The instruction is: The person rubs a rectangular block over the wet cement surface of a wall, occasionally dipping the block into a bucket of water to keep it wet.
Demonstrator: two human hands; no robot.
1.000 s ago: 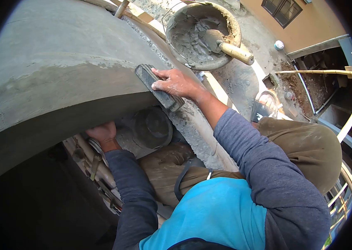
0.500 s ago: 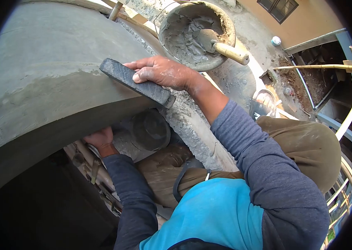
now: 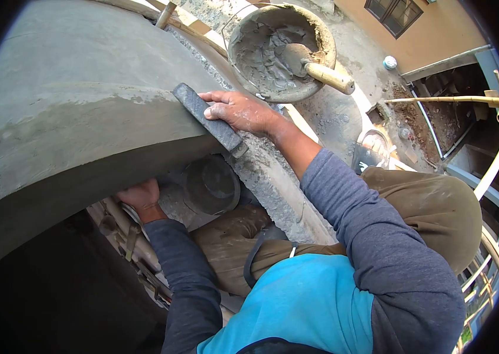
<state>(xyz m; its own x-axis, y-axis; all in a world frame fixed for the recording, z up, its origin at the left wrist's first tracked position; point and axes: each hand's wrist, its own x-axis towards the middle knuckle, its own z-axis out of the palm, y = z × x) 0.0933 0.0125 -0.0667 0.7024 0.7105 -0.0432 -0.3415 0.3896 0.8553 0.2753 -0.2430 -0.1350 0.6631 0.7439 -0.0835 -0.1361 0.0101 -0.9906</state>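
My right hand (image 3: 239, 112) grips a dark grey rectangular float block (image 3: 209, 120), thumb on its near side. The block lies against the edge of the curved, plastered wall (image 3: 96, 133), where it meets rough concrete (image 3: 270, 183). My left hand (image 3: 142, 193) is below the wall's lower edge, palm up beside the shaded underside; its fingertips are hidden behind that edge. To the right of the left hand is a dark round container (image 3: 212, 184) in shadow.
A bucket of wet mortar (image 3: 326, 35) stands beyond the right hand, with a wooden-handled trowel (image 3: 326, 75) in it. Bamboo poles (image 3: 450, 100) cross at the right, and more poles lie below my left hand. My sandalled foot (image 3: 373, 147) rests at the right.
My right hand and the block have moved right and slightly down along the wall's edge, and the block is tilted more steeply. My left hand has barely moved.
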